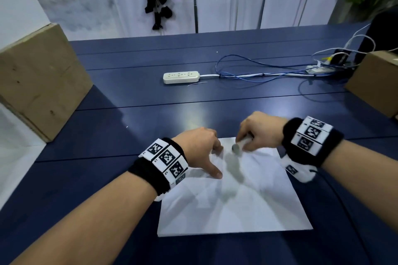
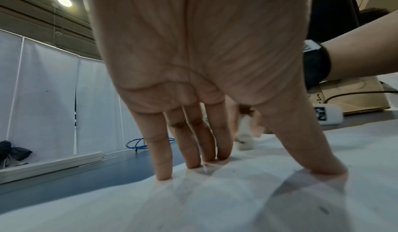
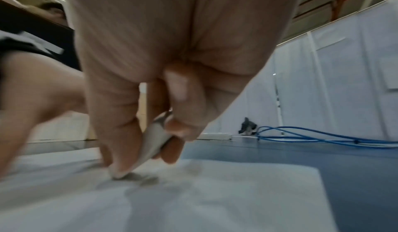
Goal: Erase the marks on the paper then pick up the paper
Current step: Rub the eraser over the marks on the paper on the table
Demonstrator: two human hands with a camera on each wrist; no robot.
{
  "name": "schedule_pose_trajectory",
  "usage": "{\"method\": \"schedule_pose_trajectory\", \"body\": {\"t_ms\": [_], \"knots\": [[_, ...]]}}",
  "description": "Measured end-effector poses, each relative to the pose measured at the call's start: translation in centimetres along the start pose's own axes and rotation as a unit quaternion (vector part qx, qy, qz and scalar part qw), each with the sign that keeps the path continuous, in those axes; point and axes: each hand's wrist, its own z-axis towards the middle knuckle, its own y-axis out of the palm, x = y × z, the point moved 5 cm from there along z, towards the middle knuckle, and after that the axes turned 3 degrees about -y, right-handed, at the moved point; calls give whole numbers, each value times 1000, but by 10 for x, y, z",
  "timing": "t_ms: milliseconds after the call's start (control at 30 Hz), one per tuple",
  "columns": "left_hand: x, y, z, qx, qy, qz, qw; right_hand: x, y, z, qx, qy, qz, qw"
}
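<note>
Two cardboard boxes flank a dark blue table [image 1: 150,101], one at 9 o'clock [image 1: 41,77], one at 3 o'clock [image 1: 374,79]. White paper [image 1: 232,206] lies flat at 6 o'clock, creased, grey smudge near its far edge. Left hand [image 1: 200,148] at the sheet's 10 o'clock corner, straight fingers [image 2: 163,164] and thumb spread, tips pressing it down. Right hand [image 1: 260,131] at 12 o'clock, fingers curled, pinching a small whitish eraser [image 3: 154,143], tip on the paper. Power strip [image 1: 181,77] and blue cable [image 1: 247,71] further back at 12 to 2 o'clock
</note>
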Motion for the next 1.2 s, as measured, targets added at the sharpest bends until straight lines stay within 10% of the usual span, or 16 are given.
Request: {"method": "schedule_pose_trajectory", "body": {"t_ms": [300, 500, 667, 867, 1067, 1200], "knots": [[-3, 3, 4, 5, 4, 4, 1000, -15, 15, -20, -54, -42, 14, 998], [-2, 1, 2, 2, 1, 2, 1000, 8, -2, 4, 33, 15, -5, 999], [-2, 1, 3, 4, 5, 0, 1000, -25, 19, -28, -100, -60, 13, 993], [1, -2, 0, -2, -2, 3, 1000, 7, -6, 3, 24, 16, -1, 1000], [0, -1, 2, 2, 0, -6, 1000, -25, 19, -32, -105, -62, 4, 993], [3, -2, 1, 3, 3, -2, 1000, -4, 5, -8, -20, -7, -4, 1000]]}}
